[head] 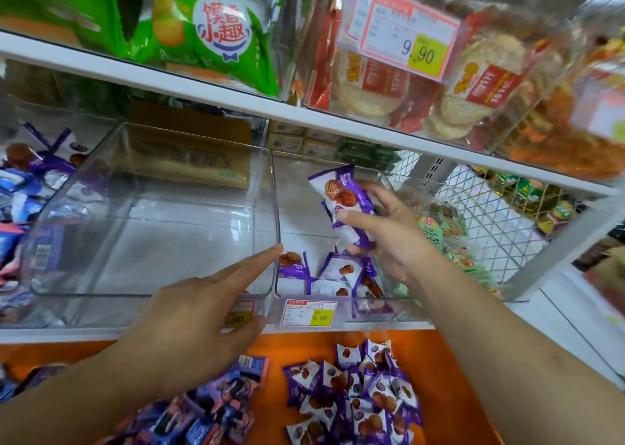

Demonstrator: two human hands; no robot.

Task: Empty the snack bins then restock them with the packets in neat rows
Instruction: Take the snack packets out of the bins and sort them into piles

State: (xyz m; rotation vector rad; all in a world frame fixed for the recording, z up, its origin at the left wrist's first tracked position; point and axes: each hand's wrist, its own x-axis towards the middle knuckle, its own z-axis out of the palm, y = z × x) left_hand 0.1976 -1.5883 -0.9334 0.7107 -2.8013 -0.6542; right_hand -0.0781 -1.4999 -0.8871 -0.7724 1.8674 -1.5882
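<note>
**Right hand holds packets above the bin it is emptying**

The right hand (pixel 389 231) is inside the right-hand clear bin (pixel 338 296), thumb and fingers closed round a small stack of purple waffle-biscuit packets (pixel 345 198). The held stack stands nearly upright, its long axis running from the bin floor up toward the shelf above, tipped a little to the left. Directly below and slightly toward the person, a few loose packets (pixel 341 275) of the same kind lie flat on the bin floor against its front wall, just beside the heel of that hand.

The left hand (pixel 192 309) holds nothing. Its fingers are extended, the index fingertip touching the front right corner of the empty clear bin (pixel 135 228), which stands wall to wall with the bin being worked.

Below the shelf edge, on the orange surface (pixel 449 360), a heap of matching purple packets (pixel 355 397) lies almost straight beneath the right hand; a darker heap of other packets (pixel 209 407) lies under the left forearm.

Judged from this layout, the right bin is nearly emptied. The right hand is the nearer one both to the remaining packets and to the matching heap, so the held stack would travel down and toward the person to join it.
</note>
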